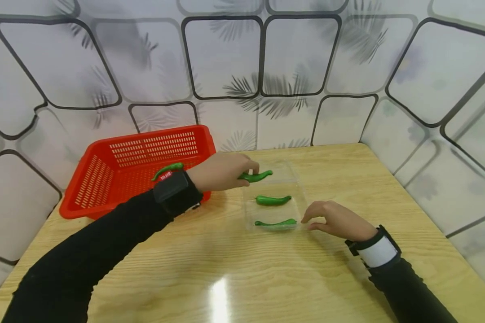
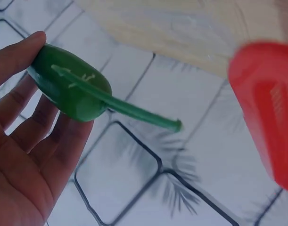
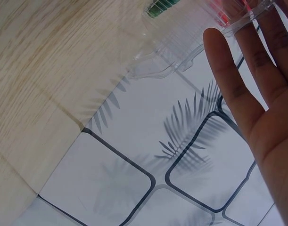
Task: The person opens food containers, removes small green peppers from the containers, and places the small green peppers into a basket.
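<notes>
My left hand [image 1: 225,171] pinches a green chili pepper [image 1: 259,176] between thumb and fingers, over the far part of a clear plastic box [image 1: 275,211]. In the left wrist view that pepper [image 2: 70,84] points its long stem away from the fingers. Two more green peppers lie inside the box, a middle pepper [image 1: 272,200] and a near pepper [image 1: 275,223]. At the box's right side is my right hand [image 1: 339,220], fingers loosely bent and holding nothing. The right wrist view shows its fingers by the box's rim [image 3: 181,61]; whether they touch it, I cannot tell.
A red perforated basket [image 1: 101,179] stands at the left, behind my left forearm, with a green pepper [image 1: 167,169] in it. The wooden table [image 1: 178,269] meets a patterned wall covering [image 1: 226,58] at the back and right.
</notes>
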{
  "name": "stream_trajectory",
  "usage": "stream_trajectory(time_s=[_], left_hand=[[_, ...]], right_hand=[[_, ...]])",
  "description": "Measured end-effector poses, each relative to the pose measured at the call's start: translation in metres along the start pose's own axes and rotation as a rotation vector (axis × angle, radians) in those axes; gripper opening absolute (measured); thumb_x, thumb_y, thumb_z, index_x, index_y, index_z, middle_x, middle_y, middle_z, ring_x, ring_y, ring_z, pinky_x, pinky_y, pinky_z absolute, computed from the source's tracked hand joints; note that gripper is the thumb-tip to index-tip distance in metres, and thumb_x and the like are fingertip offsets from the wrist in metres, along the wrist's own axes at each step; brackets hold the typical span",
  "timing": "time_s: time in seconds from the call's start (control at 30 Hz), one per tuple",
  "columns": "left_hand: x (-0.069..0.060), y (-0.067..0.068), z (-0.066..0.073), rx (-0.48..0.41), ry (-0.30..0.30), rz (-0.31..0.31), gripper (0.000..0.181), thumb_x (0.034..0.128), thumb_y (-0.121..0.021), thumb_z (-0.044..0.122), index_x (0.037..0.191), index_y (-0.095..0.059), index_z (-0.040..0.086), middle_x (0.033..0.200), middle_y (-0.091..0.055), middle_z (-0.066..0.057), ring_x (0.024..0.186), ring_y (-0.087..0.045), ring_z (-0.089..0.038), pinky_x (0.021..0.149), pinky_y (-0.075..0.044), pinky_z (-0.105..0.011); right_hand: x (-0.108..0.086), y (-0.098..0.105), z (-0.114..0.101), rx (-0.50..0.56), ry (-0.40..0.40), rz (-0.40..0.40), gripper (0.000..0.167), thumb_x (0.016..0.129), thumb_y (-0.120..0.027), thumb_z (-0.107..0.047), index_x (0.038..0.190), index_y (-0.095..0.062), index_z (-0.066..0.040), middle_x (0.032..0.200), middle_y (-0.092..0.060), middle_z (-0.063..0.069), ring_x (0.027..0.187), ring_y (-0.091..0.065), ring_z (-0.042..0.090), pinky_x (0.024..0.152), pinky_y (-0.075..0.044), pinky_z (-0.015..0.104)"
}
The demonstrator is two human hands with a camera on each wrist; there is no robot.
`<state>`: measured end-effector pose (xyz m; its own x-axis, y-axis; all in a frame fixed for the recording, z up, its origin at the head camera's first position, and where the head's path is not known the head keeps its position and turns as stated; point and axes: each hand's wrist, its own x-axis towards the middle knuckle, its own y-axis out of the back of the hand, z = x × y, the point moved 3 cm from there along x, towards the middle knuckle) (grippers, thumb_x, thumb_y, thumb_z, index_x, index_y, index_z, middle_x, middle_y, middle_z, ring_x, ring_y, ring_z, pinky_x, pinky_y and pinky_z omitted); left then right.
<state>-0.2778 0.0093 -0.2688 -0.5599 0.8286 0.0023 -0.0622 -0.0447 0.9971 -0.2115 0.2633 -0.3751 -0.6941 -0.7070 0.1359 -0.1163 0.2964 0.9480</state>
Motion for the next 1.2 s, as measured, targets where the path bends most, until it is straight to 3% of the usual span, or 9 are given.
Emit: stream_trajectory(time_s=[0.13, 0.23, 0.4, 0.5, 0.73, 0.97, 1.2], left_hand=[[-0.015, 0.013, -0.026, -0.040, 0.095, 0.020, 0.022, 0.0834, -0.071, 0.023, 0.104, -0.066, 0.018, 0.090, -0.068, 0.000, 0.081, -0.060, -0.015, 0.071, -0.052, -0.031], [-0.024, 0.015, -0.053, -0.060, 0.190, 0.026, 0.021, 0.0832, -0.072, 0.023, 0.103, -0.066, 0.018, 0.088, -0.067, 0.000, 0.078, -0.059, -0.017, 0.071, -0.052, -0.031], [-0.040, 0.006, -0.106, -0.082, 0.366, 0.002, 0.027, 0.0829, -0.072, 0.023, 0.108, -0.066, 0.016, 0.089, -0.066, -0.002, 0.081, -0.057, -0.019, 0.075, -0.051, -0.035], [-0.049, -0.005, -0.133, -0.079, 0.429, -0.033, 0.033, 0.0819, -0.073, 0.024, 0.112, -0.065, 0.016, 0.091, -0.065, -0.003, 0.083, -0.056, -0.021, 0.078, -0.050, -0.037], [-0.058, -0.032, -0.170, -0.083, 0.381, -0.090, 0.027, 0.0813, -0.073, 0.019, 0.106, -0.065, 0.012, 0.094, -0.065, -0.007, 0.088, -0.058, -0.024, 0.082, -0.049, -0.043], [-0.056, -0.052, -0.187, -0.097, 0.295, -0.103, 0.020, 0.0796, -0.073, 0.012, 0.098, -0.065, 0.009, 0.086, -0.064, -0.008, 0.079, -0.058, -0.022, 0.073, -0.049, -0.040], [-0.049, -0.069, -0.205, -0.098, 0.303, -0.149, 0.022, 0.0795, -0.073, 0.012, 0.100, -0.066, 0.008, 0.089, -0.066, -0.008, 0.082, -0.060, -0.023, 0.075, -0.049, -0.041]], right_hand=[[0.000, 0.000, 0.000, -0.002, 0.010, 0.004, 0.016, 0.079, -0.072, -0.008, 0.094, -0.073, -0.012, 0.093, -0.069, -0.001, 0.086, -0.065, 0.017, 0.072, -0.054, 0.030], [0.000, 0.001, 0.000, -0.003, 0.013, 0.006, 0.015, 0.080, -0.071, -0.008, 0.094, -0.073, -0.012, 0.093, -0.069, -0.001, 0.086, -0.065, 0.017, 0.072, -0.054, 0.029], [-0.001, 0.001, 0.001, 0.001, 0.011, 0.014, 0.015, 0.079, -0.072, -0.007, 0.094, -0.072, -0.012, 0.092, -0.069, -0.001, 0.085, -0.065, 0.017, 0.072, -0.054, 0.029], [-0.001, 0.001, 0.001, 0.003, 0.019, 0.026, 0.016, 0.078, -0.072, -0.007, 0.093, -0.072, -0.012, 0.092, -0.069, -0.001, 0.085, -0.065, 0.016, 0.072, -0.054, 0.029], [0.000, -0.002, 0.002, 0.007, 0.051, 0.048, 0.016, 0.077, -0.073, -0.006, 0.092, -0.072, -0.011, 0.091, -0.069, -0.001, 0.084, -0.065, 0.016, 0.070, -0.054, 0.028], [0.000, -0.004, 0.004, -0.003, 0.025, 0.032, 0.016, 0.077, -0.073, -0.009, 0.093, -0.072, -0.013, 0.092, -0.069, -0.003, 0.086, -0.065, 0.015, 0.072, -0.054, 0.028], [0.000, -0.004, 0.005, 0.005, 0.019, 0.021, 0.016, 0.078, -0.073, -0.009, 0.094, -0.072, -0.012, 0.093, -0.069, -0.003, 0.086, -0.065, 0.015, 0.072, -0.054, 0.028]])
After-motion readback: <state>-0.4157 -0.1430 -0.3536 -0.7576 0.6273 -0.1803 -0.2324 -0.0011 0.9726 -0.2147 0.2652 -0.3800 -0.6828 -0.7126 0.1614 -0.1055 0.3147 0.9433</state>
